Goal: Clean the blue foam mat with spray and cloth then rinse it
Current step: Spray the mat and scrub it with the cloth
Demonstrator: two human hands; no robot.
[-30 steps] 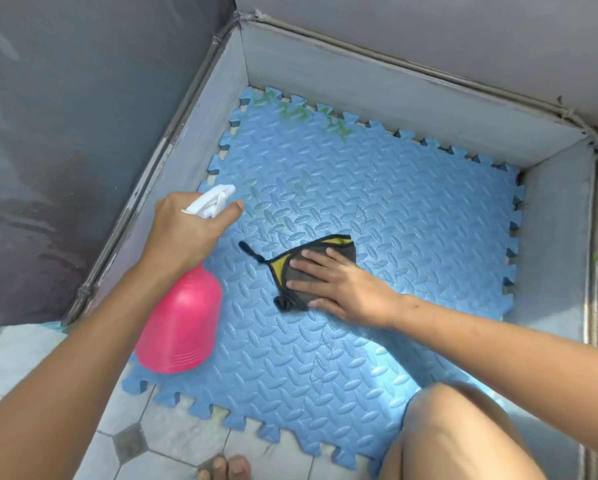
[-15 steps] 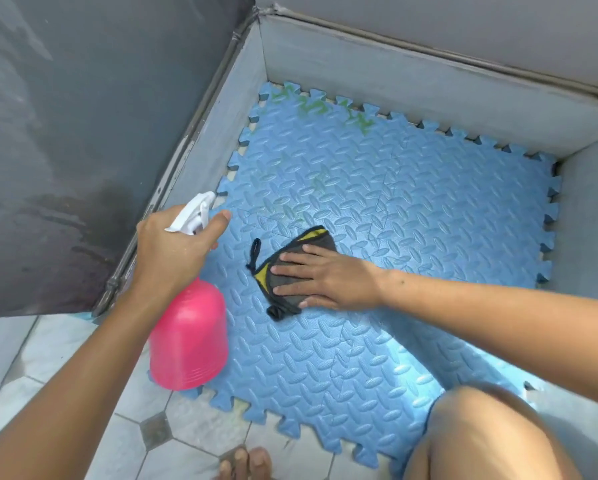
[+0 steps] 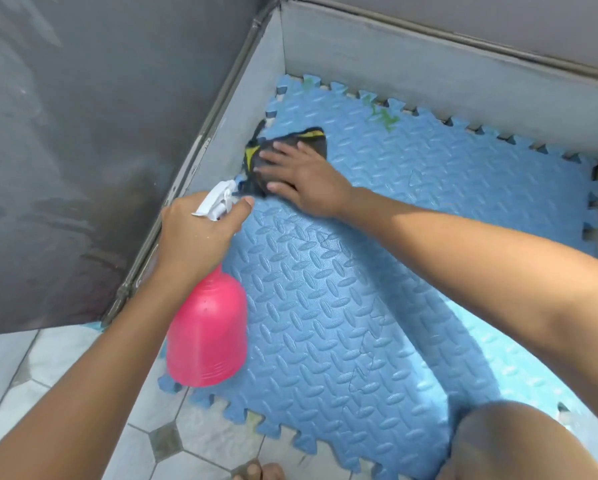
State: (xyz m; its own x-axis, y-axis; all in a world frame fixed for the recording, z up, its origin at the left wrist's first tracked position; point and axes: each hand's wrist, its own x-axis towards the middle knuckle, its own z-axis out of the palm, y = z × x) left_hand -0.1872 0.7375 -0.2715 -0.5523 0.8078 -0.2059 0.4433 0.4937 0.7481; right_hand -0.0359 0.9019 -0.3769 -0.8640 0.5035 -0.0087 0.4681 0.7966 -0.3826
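Blue interlocking foam mat flat against grey low wall. Wiping step: right hand fingers spread, pressing dark yellow-trimmed cloth beside wall. Left hand fingers wrapped round pink plastic spray bottle. Next likely: scrub green marks near wall.

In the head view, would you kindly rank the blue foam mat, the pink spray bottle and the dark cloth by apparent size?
1. blue foam mat, far the largest.
2. pink spray bottle, though nearer the camera.
3. dark cloth, partly covered by the right hand.
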